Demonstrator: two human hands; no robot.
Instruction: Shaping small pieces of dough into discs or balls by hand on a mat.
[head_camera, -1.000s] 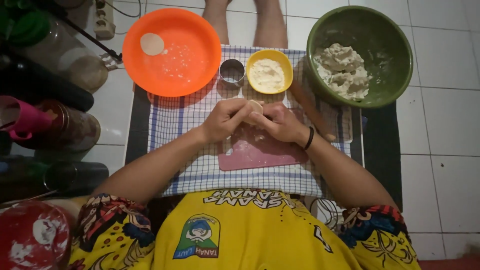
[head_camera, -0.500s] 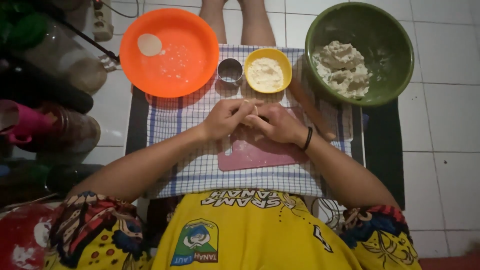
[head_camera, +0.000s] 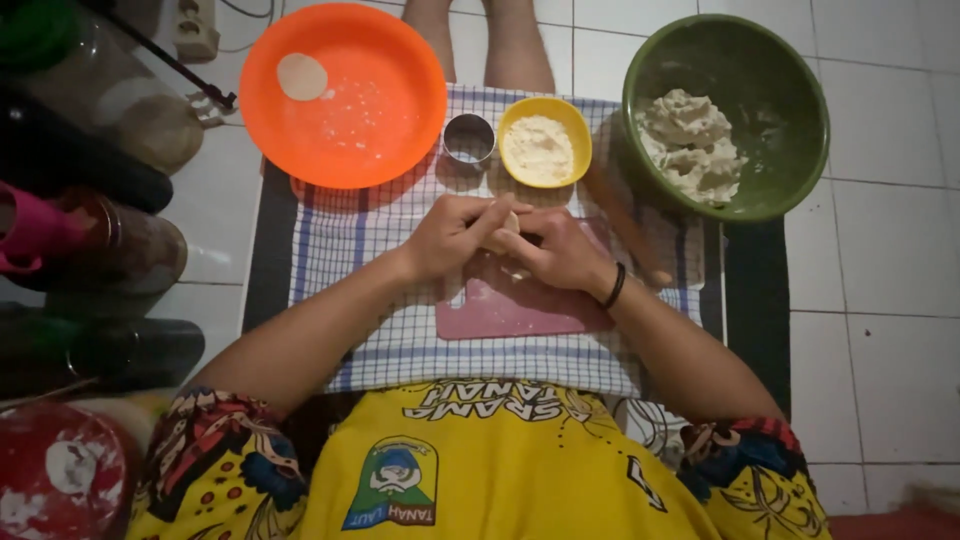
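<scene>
Both of my hands meet over a pink cutting board (head_camera: 500, 310) on a checked cloth (head_camera: 350, 250). My left hand (head_camera: 450, 235) and my right hand (head_camera: 560, 250) pinch a small pale piece of dough (head_camera: 503, 228) between their fingers. A black band sits on my right wrist. Beyond the hands stand a small yellow bowl of flour (head_camera: 543, 142) and a round metal cutter (head_camera: 468, 138). A green bowl (head_camera: 790, 70) at the far right holds a lump of dough (head_camera: 690, 140). An orange plate (head_camera: 390, 60) at the far left carries one flat dough disc (head_camera: 302, 76).
A wooden rolling pin (head_camera: 625, 225) lies right of my hands. Dark bottles and jars (head_camera: 90, 250) line the left side. A red lid (head_camera: 55, 480) shows at the bottom left. White floor tiles (head_camera: 890, 300) surround the cloth, and a person's legs (head_camera: 500, 40) show at the top.
My hands stay together on the dough and only the fingers shift slightly. The view has tilted a little; nothing else has moved.
</scene>
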